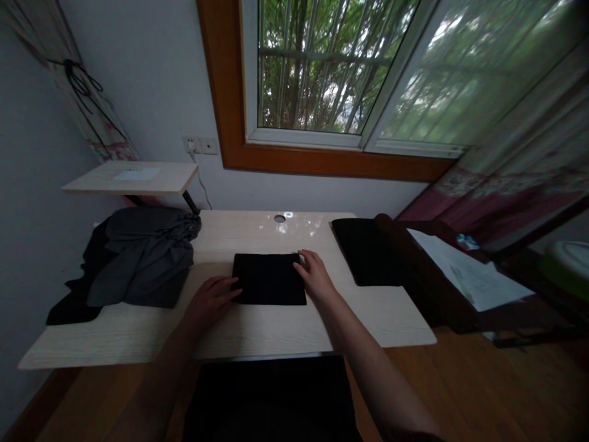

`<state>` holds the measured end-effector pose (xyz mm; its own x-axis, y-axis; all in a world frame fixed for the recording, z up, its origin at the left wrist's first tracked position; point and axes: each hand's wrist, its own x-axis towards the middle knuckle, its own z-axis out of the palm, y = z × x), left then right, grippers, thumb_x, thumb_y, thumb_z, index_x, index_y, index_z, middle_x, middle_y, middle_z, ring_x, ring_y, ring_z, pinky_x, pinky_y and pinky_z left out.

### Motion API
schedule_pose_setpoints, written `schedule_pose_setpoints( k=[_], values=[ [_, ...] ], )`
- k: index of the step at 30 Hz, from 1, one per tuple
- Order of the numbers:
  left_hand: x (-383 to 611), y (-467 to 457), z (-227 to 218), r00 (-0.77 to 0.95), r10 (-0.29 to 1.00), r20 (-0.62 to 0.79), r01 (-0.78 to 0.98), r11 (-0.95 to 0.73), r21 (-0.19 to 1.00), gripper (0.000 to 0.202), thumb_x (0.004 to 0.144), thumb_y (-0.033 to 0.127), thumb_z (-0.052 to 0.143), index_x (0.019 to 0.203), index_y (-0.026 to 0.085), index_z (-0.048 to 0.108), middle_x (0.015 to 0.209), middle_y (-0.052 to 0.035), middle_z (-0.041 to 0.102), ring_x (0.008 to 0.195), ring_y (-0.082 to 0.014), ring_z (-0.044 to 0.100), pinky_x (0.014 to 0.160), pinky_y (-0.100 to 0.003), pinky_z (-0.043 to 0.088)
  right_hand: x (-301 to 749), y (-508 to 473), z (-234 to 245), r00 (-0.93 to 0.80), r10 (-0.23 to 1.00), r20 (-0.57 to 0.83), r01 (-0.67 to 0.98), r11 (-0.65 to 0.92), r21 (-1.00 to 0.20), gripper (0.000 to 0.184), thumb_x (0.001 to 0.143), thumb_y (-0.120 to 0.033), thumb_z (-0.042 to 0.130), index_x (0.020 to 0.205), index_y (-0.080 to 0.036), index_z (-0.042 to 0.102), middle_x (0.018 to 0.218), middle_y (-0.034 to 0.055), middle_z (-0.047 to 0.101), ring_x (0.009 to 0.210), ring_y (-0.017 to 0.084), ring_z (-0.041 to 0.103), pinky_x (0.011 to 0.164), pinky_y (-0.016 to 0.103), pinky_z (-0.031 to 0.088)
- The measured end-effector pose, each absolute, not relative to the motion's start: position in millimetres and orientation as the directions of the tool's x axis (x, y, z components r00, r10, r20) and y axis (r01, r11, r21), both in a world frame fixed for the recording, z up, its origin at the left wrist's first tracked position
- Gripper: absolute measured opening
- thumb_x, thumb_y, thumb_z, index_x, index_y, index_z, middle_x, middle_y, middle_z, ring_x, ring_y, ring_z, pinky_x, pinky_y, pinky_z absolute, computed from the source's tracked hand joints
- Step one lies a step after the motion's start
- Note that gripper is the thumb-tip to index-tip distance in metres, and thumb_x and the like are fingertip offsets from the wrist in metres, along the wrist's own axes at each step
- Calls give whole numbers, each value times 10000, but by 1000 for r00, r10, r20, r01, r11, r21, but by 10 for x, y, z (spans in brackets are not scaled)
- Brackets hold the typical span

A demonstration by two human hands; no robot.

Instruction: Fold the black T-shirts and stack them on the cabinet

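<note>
A black cloth (269,279) folded into a flat rectangle lies in the middle of the pale wooden desk (239,334). My left hand (209,301) rests at its lower left edge, fingers stretched out and touching the cloth. My right hand (315,273) lies at the cloth's right edge near the top corner, fingers flat against it. Neither hand grips anything.
A heap of grey and black clothes (138,258) lies on the desk's left end. A second folded black cloth (363,248) sits at the right end. A dark wooden chair with papers (464,270) stands to the right. A small shelf (133,177) hangs at the back left.
</note>
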<state>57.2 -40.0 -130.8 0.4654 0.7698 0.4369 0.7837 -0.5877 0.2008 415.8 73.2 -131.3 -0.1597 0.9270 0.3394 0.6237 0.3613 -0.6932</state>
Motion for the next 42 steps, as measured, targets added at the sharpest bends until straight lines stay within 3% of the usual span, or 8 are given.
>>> schedule_pose_setpoints(
  k=[5,12,17,23,28,31,36,42],
  values=[
    [540,-394,-1299,382,798,466,829,-519,209,499,893,102,585,1316,351,676,1395,-30,645,1191,-262,582,1038,-458,489,4034,972,-1259,-281,924,261,683,383,-622,424,925,-331,630,1336,-227,631,1277,105,668,1213,264,562,1090,443,409],
    [447,-305,-1388,125,848,516,928,-284,242,434,933,119,483,1307,238,668,1457,-92,586,1269,-289,557,1105,-506,418,3998,916,-1256,-351,921,168,648,369,-667,273,903,-247,643,1161,-204,720,1039,78,698,984,212,634,945,349,464],
    [491,-314,-1370,-70,845,530,928,-140,347,367,979,220,451,1288,180,644,1204,-136,666,1145,-276,600,1047,-458,468,4066,717,-1235,-353,925,144,623,347,-701,128,879,-257,643,973,-206,712,922,42,654,900,192,615,841,305,456],
    [559,-328,-1386,11,927,376,910,-165,380,403,984,289,462,1350,184,596,955,-87,690,920,-253,629,876,-406,521,4154,473,-1229,-374,926,-47,571,190,-799,154,801,-327,705,796,-212,603,746,-24,610,712,149,571,652,253,422],
    [581,-300,-1415,48,945,323,844,-212,493,466,997,348,474,1445,223,512,1018,-75,711,967,-247,636,918,-417,513,4146,341,-1167,-539,807,-240,452,36,-891,225,750,-347,747,808,-216,572,687,-49,605,583,137,590,559,244,426],
    [624,-287,-1409,39,950,309,798,-215,563,516,985,351,504,1487,234,463,1082,-73,721,1029,-258,633,958,-446,504,4071,351,-1097,-475,863,-169,503,109,-857,210,803,-382,729,859,-218,611,706,-32,630,604,148,599,582,262,437],
    [782,-251,-1411,-40,958,284,740,-162,653,606,962,362,539,1536,219,405,1119,-102,699,1065,-272,633,985,-483,499,3871,466,-1056,-341,940,15,516,201,-832,424,859,-383,702,1240,-220,615,931,27,702,836,183,662,782,305,491],
    [975,-108,-1430,-79,965,250,608,-152,779,727,923,393,609,1568,208,327,1291,-154,630,1164,-289,615,1054,-528,461,3758,520,-1123,-249,961,-122,611,58,-790,465,812,-399,755,1213,-219,606,921,43,732,851,224,690,741,311,486]
  ],
)
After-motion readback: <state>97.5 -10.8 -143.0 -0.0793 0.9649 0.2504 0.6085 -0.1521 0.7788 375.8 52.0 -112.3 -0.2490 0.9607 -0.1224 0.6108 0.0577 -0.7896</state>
